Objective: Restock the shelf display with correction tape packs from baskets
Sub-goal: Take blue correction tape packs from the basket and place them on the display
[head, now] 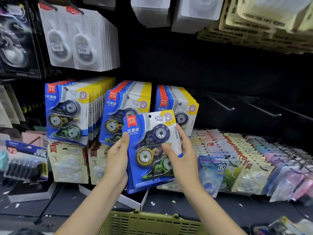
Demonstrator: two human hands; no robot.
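Left hand (117, 157) and right hand (182, 156) pinch a small stack of correction tape packs (152, 148) by its side edges, above the green basket (152, 223). Best next: line the hang-hole up with the middle row's peg (127, 96) and slide on squarely.

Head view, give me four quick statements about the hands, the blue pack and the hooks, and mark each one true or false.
1. Both hands hold the blue correction tape pack. True: the left hand grips its left edge, the right hand its right.
2. The held pack shows one dispenser. False: three, purple, yellow and green.
3. Three hooks of matching blue packs hang behind. True.
4. The olive basket hangs above the hands. False: it sits below them, at the bottom edge.
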